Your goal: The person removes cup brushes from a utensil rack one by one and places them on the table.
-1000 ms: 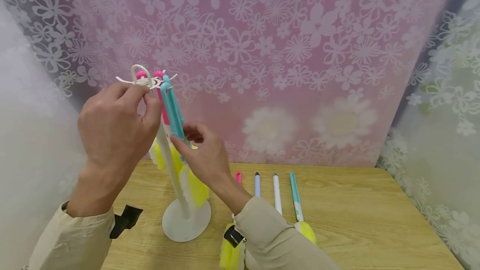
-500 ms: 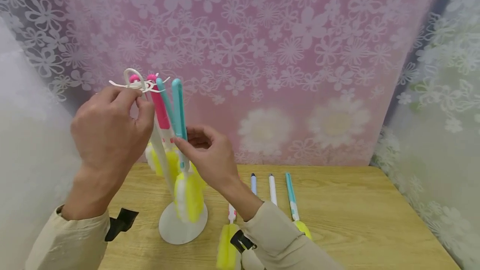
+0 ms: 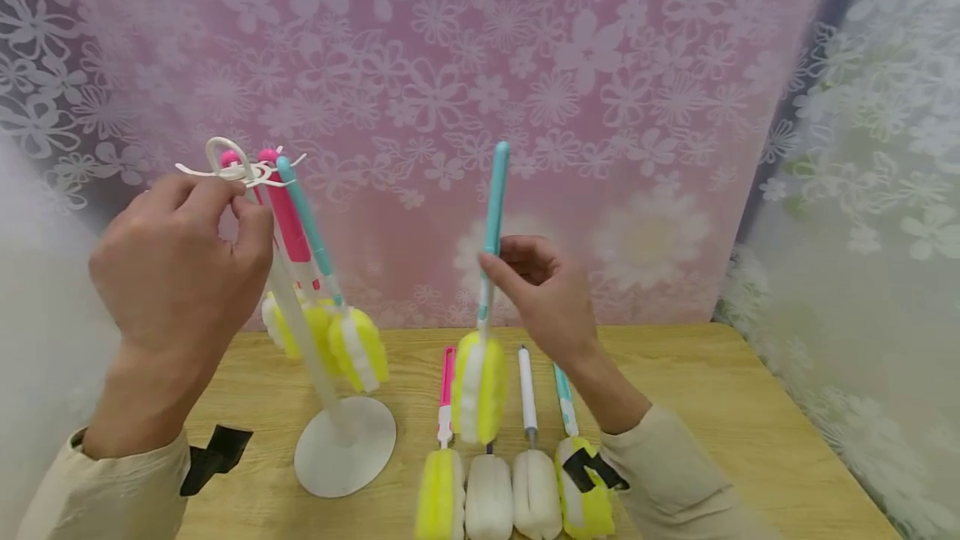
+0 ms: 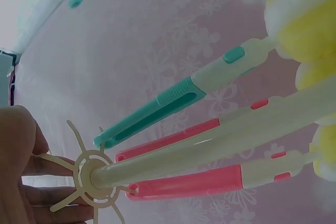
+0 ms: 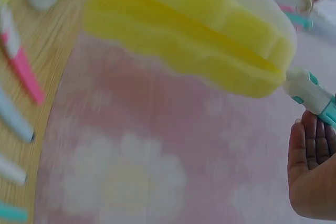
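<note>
My left hand (image 3: 183, 265) grips the top of a white hook stand (image 3: 303, 340), just under its ring of curved hooks (image 4: 84, 178). Two pink-handled sponge brushes (image 4: 186, 183) and a teal-handled sponge brush (image 4: 152, 113) hang from those hooks, yellow-and-white heads downward. To the right of the stand, my right hand (image 3: 551, 298) pinches another teal-handled sponge brush (image 3: 480, 390) around the lower handle. That brush is nearly upright in the air, head down. In the right wrist view its yellow sponge head (image 5: 189, 32) looms large beside my right hand (image 5: 315, 166).
On the wooden table (image 3: 675, 415) lies a row of brushes: a pink-handled brush (image 3: 440, 490), two with off-white heads, one of them a white-handled brush (image 3: 537, 490), and a teal-handled brush (image 3: 592, 515). The stand's round base (image 3: 345, 452) rests at left. A flowered pink curtain (image 3: 465, 65) backs the table.
My right hand has taken a teal-handled sponge brush off the hooks and carried it right, away from the stand. My left hand keeps its hold on the stand's top.
</note>
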Available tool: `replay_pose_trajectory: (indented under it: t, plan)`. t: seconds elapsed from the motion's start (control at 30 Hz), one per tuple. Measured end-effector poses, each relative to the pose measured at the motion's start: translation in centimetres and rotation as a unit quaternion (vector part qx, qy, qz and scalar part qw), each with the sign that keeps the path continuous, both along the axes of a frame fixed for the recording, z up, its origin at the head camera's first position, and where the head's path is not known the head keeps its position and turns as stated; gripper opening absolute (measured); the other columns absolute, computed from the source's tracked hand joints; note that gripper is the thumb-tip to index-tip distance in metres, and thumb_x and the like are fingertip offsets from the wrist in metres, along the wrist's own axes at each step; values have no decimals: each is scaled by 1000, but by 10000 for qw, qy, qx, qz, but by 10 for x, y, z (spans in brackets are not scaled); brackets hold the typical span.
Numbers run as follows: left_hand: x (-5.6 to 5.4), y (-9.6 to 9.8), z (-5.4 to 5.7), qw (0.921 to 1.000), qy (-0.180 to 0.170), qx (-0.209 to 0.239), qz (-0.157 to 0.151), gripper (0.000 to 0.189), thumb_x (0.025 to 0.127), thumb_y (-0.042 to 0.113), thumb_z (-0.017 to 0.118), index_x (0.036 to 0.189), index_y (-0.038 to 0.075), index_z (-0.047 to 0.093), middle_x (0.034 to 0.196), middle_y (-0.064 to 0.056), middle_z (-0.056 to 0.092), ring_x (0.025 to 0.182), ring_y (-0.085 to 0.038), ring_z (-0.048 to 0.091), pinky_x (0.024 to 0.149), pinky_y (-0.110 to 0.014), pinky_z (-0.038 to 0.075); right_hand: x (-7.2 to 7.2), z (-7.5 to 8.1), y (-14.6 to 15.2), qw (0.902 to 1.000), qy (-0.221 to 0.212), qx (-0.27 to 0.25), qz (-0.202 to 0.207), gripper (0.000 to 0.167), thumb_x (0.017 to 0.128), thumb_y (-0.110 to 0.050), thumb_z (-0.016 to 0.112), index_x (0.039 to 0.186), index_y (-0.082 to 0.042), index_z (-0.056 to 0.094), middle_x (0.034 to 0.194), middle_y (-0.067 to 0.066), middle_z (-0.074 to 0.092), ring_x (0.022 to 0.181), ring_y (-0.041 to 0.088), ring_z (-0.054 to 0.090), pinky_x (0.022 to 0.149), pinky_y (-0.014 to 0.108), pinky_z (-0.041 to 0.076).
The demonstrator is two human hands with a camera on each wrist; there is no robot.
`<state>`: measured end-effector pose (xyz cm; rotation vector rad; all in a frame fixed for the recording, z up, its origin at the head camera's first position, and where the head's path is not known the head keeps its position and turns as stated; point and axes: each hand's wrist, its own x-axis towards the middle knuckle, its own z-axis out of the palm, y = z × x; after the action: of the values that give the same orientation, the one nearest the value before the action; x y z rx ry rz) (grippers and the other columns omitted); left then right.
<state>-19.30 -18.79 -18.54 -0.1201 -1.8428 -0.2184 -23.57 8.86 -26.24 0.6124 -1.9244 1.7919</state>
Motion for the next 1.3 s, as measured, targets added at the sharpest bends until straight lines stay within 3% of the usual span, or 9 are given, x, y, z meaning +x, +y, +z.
replay_pose_trajectory:
  t: [0.13,0.27,0.4,0.53,0.73,0.87,1.3]
  plan:
    - [0,-1,0,10000,48,29,10,35,86,21,41,86,3,71,83,-17,62,60,-36,51,48,-48,31,-11,-8,51,9961,-390,344,-715,31,86,-24,72,106,-1,68,91,6,69,82,16,66,74,28,53]
    - [-1,0,0,9999,65,138,-12,34,86,21,42,85,3,71,82,-18,62,60,-36,50,48,-49,29,-21,-26,100,9826,-1102,831,-1243,44,86,-36,69,111,0,65,92,2,68,79,13,65,73,24,53]
    - [-2,0,0,9998,34,179,-25,34,85,21,42,84,2,71,83,-18,62,60,-37,50,48,-50,30,-24,-51,139,9605,-2033,1321,-1367,53,88,-42,65,115,4,61,95,6,66,78,10,64,72,23,53]
    - [-2,0,-1,9998,30,177,-9,34,85,20,42,83,2,70,81,-19,62,59,-36,49,47,-50,29,-25,-79,165,9422,-2654,1603,-1270,56,89,-40,64,118,8,59,98,11,66,79,12,65,73,26,54]
    - [-2,0,0,9999,114,85,29,35,85,20,42,81,0,71,80,-20,63,58,-38,51,45,-47,28,-27,-124,178,9128,-3395,1986,-1098,56,90,-38,64,117,10,60,91,8,67,79,17,65,78,38,54]
    - [-3,1,0,9999,114,91,2,35,85,21,41,81,1,70,80,-19,62,58,-36,50,46,-48,29,-29,-148,178,9004,-3698,2019,-1088,51,90,-33,65,114,12,62,84,7,67,74,17,65,75,38,55]
    - [-2,0,1,9999,110,42,58,34,84,22,40,81,3,69,79,-17,61,56,-35,49,45,-48,29,-36,-180,166,8836,-3793,2524,-1083,39,87,-31,67,96,7,71,75,4,67,71,21,64,68,38,53]
